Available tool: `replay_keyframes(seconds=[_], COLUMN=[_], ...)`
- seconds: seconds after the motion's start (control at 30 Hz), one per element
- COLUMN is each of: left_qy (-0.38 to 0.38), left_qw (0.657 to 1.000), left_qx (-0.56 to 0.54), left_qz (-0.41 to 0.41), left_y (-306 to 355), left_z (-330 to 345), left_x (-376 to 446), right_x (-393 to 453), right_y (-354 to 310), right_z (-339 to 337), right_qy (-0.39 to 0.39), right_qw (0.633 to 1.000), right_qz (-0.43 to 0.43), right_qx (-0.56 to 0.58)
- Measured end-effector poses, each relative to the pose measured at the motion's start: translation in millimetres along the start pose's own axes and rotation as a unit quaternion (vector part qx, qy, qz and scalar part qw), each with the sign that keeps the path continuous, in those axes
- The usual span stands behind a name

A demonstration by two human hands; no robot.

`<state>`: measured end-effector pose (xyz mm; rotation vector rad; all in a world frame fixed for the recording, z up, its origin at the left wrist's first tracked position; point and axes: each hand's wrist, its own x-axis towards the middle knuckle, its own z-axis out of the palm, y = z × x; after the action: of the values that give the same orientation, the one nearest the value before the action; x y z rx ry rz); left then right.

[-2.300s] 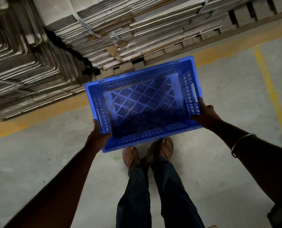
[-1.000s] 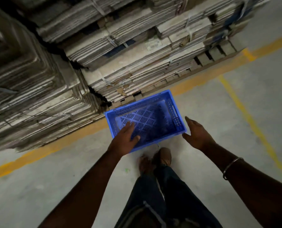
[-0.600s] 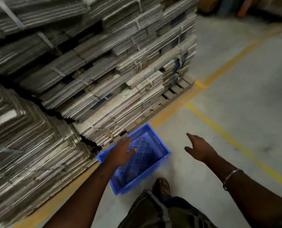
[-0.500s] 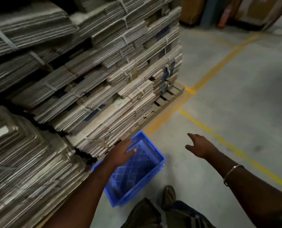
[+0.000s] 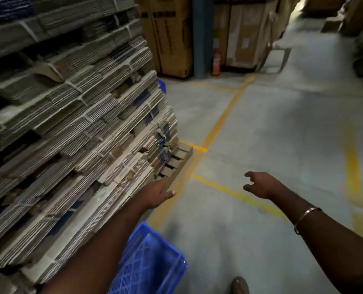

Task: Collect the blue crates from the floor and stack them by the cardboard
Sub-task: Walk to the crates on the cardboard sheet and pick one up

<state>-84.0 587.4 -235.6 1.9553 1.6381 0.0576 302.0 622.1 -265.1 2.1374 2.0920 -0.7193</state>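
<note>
A blue slotted crate [image 5: 153,264] stands on the concrete floor at the bottom of the view, right against the tall stack of strapped flat cardboard [image 5: 74,128]. My left forearm crosses above the crate's left side. My left hand [image 5: 157,193] hangs in the air beyond the crate, fingers relaxed, holding nothing. My right hand [image 5: 261,184] is out to the right over the floor, fingers loosely spread and empty. A sliver of another blue crate [image 5: 162,87] peeks out behind the far corner of the cardboard stack.
The cardboard sits on a wooden pallet [image 5: 174,164]. Yellow floor lines [image 5: 221,122] run along and across the aisle. Large brown boxes [image 5: 172,35] and a small red extinguisher [image 5: 216,64] stand at the far end. My sandalled foot [image 5: 240,285] is beside the crate.
The crate was set down by the cardboard and both hands came off it. The view has swung up and right along the aisle; both hands are now raised clear of the crate.
</note>
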Motion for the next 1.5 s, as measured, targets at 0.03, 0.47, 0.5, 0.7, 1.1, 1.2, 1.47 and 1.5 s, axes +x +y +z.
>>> replay_keyframes(seconds=[0.03,0.47,0.5,0.7,1.1,1.2,1.47,1.5], left_qy=[-0.005,-0.033,-0.033,-0.028,-0.056,-0.028,-0.047,-0.049], left_qw=[1.000,0.998,0.998,0.999,0.996,0.995,0.993,0.992], left_qx=[0.005,0.018,0.019,0.003,-0.045,-0.077,-0.043,-0.040], left_qz=[0.004,0.049,0.045,0.036,-0.044,-0.051,-0.099,-0.106], left_y=[19,173,177,166,92,77,42,38], left_z=[-4,-1,-2,-17,-97,-114,-133,-134], left_x=[17,182,192,268,456,494,590,606], right_x=[6,63,71,141,345,388,505,521], right_y=[16,150,154,148,83,69,51,52], right_z=[-12,-106,-111,-136,-198,-210,-225,-226], right_qy=[0.008,0.079,0.084,0.097,0.042,0.030,-0.010,-0.016], right_qw=[1.000,0.996,0.995,0.994,0.999,0.999,1.000,0.999], right_qz=[0.005,0.036,0.034,0.012,-0.020,-0.024,-0.023,-0.025], right_qx=[0.004,0.031,0.031,0.042,-0.007,-0.004,0.010,0.015])
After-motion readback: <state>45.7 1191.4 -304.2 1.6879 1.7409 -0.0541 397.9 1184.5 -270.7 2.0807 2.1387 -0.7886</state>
